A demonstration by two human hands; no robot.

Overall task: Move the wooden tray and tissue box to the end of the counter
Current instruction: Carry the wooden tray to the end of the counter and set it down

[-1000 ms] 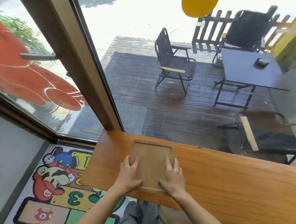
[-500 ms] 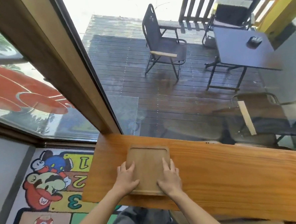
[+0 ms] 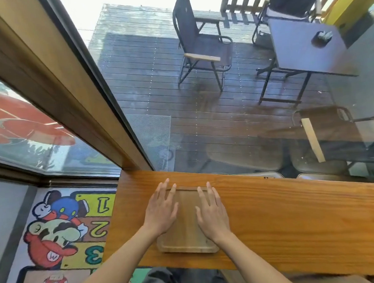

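The tray (image 3: 186, 224) lies on the counter (image 3: 296, 217) near its left end (window (image 3: 222, 95) behind).

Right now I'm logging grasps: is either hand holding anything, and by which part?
Nothing is gripped. Both hands, left and right, lie flat, fingers spread, on top of the tray on the counter.

Bare counter (image 3: 296, 217) stretches right; window glass (image 3: 224, 117) blocks beyond.
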